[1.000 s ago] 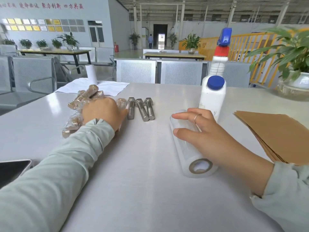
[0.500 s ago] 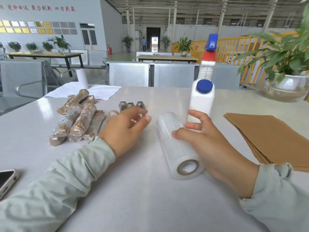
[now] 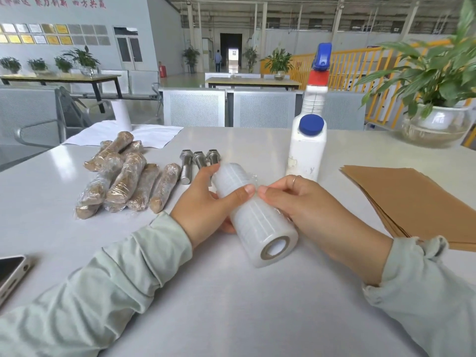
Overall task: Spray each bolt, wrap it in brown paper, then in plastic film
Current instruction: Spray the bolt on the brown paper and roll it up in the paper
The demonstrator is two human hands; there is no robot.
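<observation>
Film roll in both hands, three bolts left

Roll (image 3: 253, 215) sits dead centre of the table (image 3: 231, 305), lying with its cardboard core pointing at us toward 5 o'clock. We've got our left hand (image 3: 206, 204) curled round its left flank, thumb laid over the top, and our right hand (image 3: 304, 204) gripping the other side with the thumb meeting the left one on the film. Looks to us like we're hunting for the loose edge, since the thumbs are right at a crinkled bit of film near the far end. Can't actually see a free tail though.

Three bare bolts (image 3: 199, 163) lie side by side at 12 o'clock just past the roll, heads away from us, handy for the next grab. Finished bundles (image 3: 128, 181) are heaped at 10 o'clock, out of the working lane. Spray bottle (image 3: 307, 148) stands at 1 o'clock, paper (image 3: 417, 197) stacked at 3 o'clock, so each supply is one short reach from the right hand.

Odd bit: none of the three bolts is in paper yet, so by our reckoning the film isn't needed until one gets sprayed and wrapped. Guessing we're just prepping the roll first. Phone (image 3: 10, 274) at 8 o'clock, near the table edge.
</observation>
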